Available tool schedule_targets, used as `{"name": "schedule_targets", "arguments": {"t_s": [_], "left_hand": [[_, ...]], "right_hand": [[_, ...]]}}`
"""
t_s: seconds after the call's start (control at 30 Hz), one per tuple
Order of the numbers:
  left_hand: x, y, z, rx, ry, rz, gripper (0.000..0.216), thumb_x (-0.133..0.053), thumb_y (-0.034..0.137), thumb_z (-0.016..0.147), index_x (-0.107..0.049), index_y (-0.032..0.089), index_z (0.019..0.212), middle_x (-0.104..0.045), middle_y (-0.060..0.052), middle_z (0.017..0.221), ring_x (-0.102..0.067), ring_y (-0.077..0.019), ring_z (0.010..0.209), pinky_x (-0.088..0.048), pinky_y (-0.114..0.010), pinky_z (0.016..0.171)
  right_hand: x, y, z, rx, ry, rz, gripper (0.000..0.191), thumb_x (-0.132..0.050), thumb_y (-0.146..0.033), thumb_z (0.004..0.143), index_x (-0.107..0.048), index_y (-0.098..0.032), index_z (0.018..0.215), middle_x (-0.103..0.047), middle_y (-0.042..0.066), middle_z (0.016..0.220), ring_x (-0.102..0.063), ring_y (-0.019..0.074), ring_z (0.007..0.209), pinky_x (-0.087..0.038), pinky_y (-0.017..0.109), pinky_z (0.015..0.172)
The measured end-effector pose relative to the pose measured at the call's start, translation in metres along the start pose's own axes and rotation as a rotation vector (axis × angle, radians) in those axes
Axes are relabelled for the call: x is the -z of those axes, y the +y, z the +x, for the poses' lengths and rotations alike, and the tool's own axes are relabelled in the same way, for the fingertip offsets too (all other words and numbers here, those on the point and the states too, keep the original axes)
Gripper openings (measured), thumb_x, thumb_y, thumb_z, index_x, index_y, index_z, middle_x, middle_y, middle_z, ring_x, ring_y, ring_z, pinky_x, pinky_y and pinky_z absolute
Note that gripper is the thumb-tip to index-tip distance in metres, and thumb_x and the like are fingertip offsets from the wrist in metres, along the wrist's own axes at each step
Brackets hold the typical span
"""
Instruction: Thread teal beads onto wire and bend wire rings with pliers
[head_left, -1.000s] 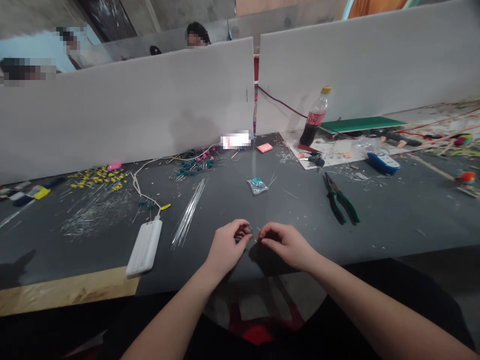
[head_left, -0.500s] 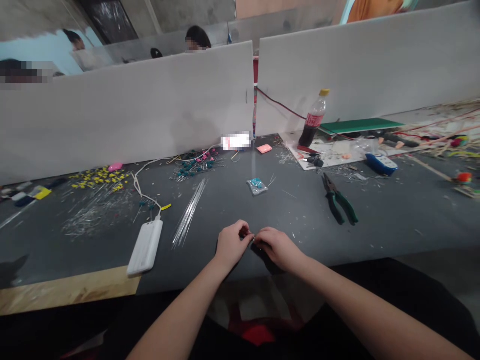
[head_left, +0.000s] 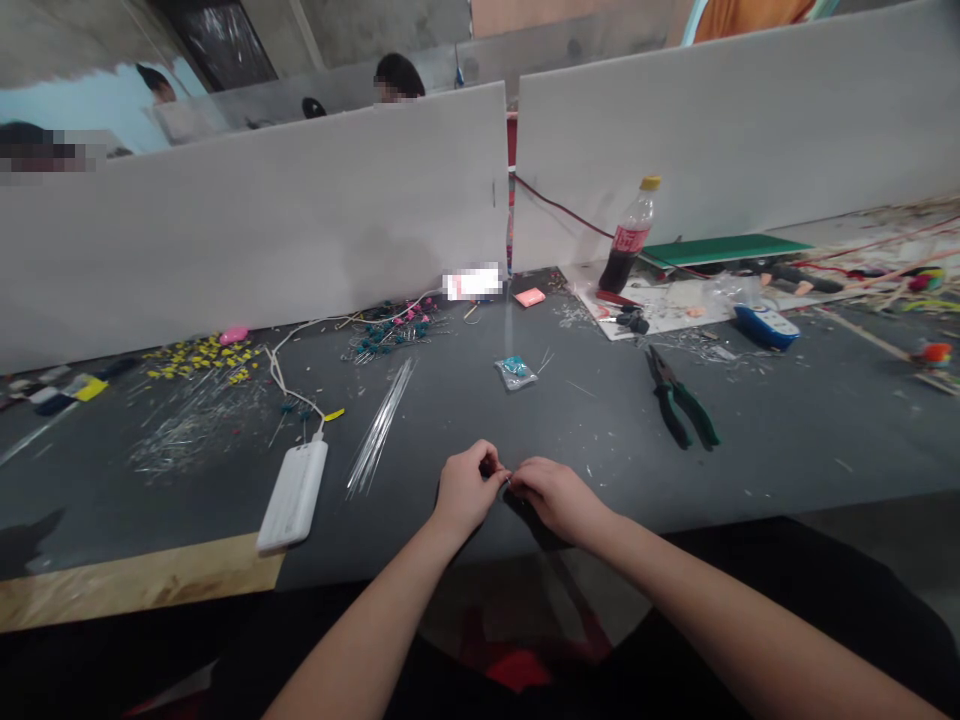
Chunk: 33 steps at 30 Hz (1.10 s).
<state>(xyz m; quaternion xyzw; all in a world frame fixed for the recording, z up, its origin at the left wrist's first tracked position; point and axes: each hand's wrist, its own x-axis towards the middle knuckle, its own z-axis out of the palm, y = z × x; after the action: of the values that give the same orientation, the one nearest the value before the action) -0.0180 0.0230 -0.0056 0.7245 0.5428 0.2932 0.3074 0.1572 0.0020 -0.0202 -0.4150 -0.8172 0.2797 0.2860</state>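
My left hand (head_left: 465, 490) and my right hand (head_left: 555, 497) meet fingertip to fingertip just above the near edge of the dark grey table (head_left: 787, 430). Both are pinched shut on a tiny metal piece (head_left: 507, 483) between them, too small to name. A bundle of thin straight wires (head_left: 379, 425) lies to the left of my left hand. A small clear bag with teal parts (head_left: 515, 371) rests on the table beyond my hands.
Green-handled pliers (head_left: 682, 405) lie to the right. A white power bank (head_left: 293, 495) with its cable sits at the left, near loose pins (head_left: 187, 420), yellow parts (head_left: 199, 355) and teal and pink parts (head_left: 390, 330). A cola bottle (head_left: 630, 240) stands by the grey partition (head_left: 300, 210). People sit behind the partition.
My hands have come closer together, from slightly apart to touching at the fingertips. They have hardly moved in the last half second.
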Motion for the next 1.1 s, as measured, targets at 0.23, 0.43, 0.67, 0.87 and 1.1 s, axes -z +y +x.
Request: {"name": "schedule_targets", "arguments": {"t_s": [0.23, 0.43, 0.67, 0.87, 1.1], "left_hand": [[0.0, 0.001, 0.0, 0.007, 0.003, -0.006, 0.015, -0.066, 0.011, 0.071, -0.054, 0.02, 0.072, -0.063, 0.004, 0.067, -0.059, -0.0139, 0.065, -0.042, -0.024, 0.064], [-0.001, 0.001, -0.001, 0.013, 0.014, -0.019, 0.014, -0.065, 0.011, 0.07, -0.055, 0.02, 0.072, -0.063, 0.004, 0.068, -0.059, -0.0144, 0.066, -0.042, -0.024, 0.065], [-0.001, 0.001, -0.002, 0.037, 0.01, -0.104, 0.015, -0.065, 0.011, 0.07, -0.056, 0.02, 0.076, -0.065, 0.002, 0.07, -0.061, -0.0155, 0.07, -0.045, -0.027, 0.069], [0.002, 0.001, 0.003, 0.106, -0.029, -0.318, 0.022, -0.064, 0.02, 0.076, -0.054, 0.018, 0.095, -0.062, 0.001, 0.073, -0.065, -0.0136, 0.066, -0.05, -0.025, 0.064], [0.016, 0.015, 0.001, 0.161, -0.121, -0.652, 0.042, -0.067, 0.026, 0.076, -0.049, 0.019, 0.113, -0.059, 0.002, 0.076, -0.063, -0.0114, 0.063, -0.047, -0.019, 0.053]], "right_hand": [[0.002, -0.001, 0.002, 0.0, -0.018, -0.013, 0.02, -0.048, -0.007, 0.087, -0.062, -0.019, 0.08, -0.064, 0.006, 0.083, -0.059, 0.0189, 0.082, -0.046, 0.03, 0.074], [0.001, -0.002, 0.004, -0.015, -0.026, 0.018, 0.02, -0.048, -0.007, 0.087, -0.062, -0.019, 0.08, -0.064, 0.006, 0.083, -0.058, 0.0193, 0.083, -0.045, 0.031, 0.074], [0.004, -0.002, 0.003, -0.073, -0.007, 0.197, 0.018, -0.051, -0.008, 0.083, -0.063, -0.02, 0.078, -0.065, 0.006, 0.083, -0.057, 0.0205, 0.084, -0.044, 0.034, 0.078], [0.012, 0.002, 0.004, -0.252, 0.101, 0.539, 0.004, -0.058, -0.024, 0.084, -0.061, -0.021, 0.085, -0.066, 0.003, 0.083, -0.06, 0.0178, 0.081, -0.045, 0.034, 0.08], [0.011, -0.004, 0.006, -0.382, 0.099, 1.068, 0.027, -0.066, -0.042, 0.081, -0.052, -0.021, 0.088, -0.062, 0.001, 0.08, -0.061, 0.0135, 0.072, -0.049, 0.031, 0.073]]}}
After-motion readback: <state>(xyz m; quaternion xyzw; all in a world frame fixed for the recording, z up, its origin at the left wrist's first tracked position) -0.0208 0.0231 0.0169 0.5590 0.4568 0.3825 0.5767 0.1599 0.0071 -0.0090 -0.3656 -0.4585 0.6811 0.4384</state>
